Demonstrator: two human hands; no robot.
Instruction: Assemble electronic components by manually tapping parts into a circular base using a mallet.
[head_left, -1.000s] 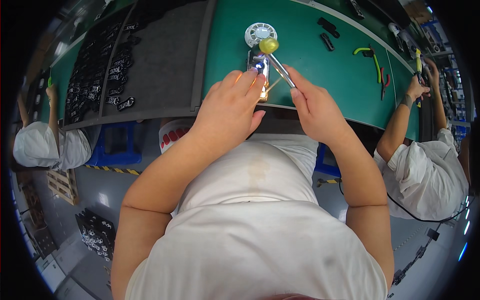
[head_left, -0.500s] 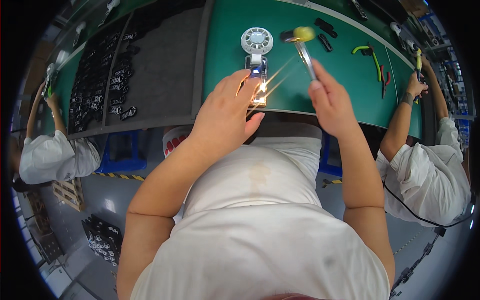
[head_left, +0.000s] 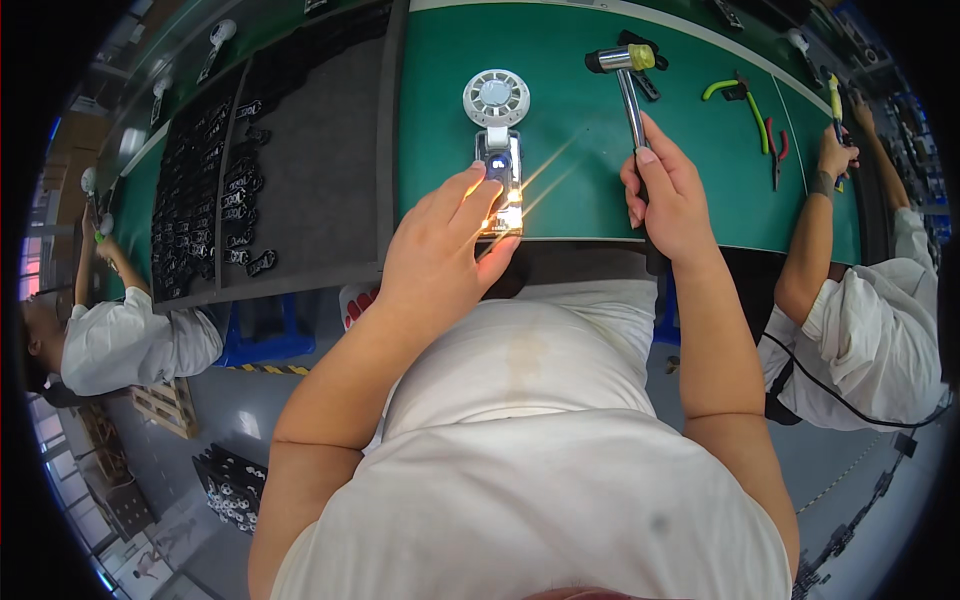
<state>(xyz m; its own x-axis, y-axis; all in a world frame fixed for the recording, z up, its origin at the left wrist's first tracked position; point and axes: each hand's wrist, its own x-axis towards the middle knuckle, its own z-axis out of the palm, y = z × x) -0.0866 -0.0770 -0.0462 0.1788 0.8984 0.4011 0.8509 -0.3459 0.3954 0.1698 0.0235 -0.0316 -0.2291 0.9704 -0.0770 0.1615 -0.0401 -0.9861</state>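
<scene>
A small white handheld fan (head_left: 496, 97) with a round grille and a clear-cased handle lies on the green work mat (head_left: 560, 150). A small display glows on the handle, and bright lights shine near its lower end. Fingers and thumb of my left hand (head_left: 440, 235) grip the sides of that lower end. To the right, my right hand (head_left: 668, 195) is wrapped round a small hammer (head_left: 630, 100). The hammer has a metal shaft, a dark grip, and a head with one yellow and one black face. Its head is up and away from the fan.
Black parts (head_left: 648, 88) lie behind the hammer head. Green-handled pliers (head_left: 757, 122) and red-handled pliers (head_left: 777, 155) lie at the right. A dark tray (head_left: 318, 160) with many black pieces stands at the left. Co-workers sit on both sides, one with an arm (head_left: 815, 215) at the right.
My right hand has turned the hammer more upright, and its blurred head is now sharp. My left hand stays on the fan. The whole view has shifted slightly.
</scene>
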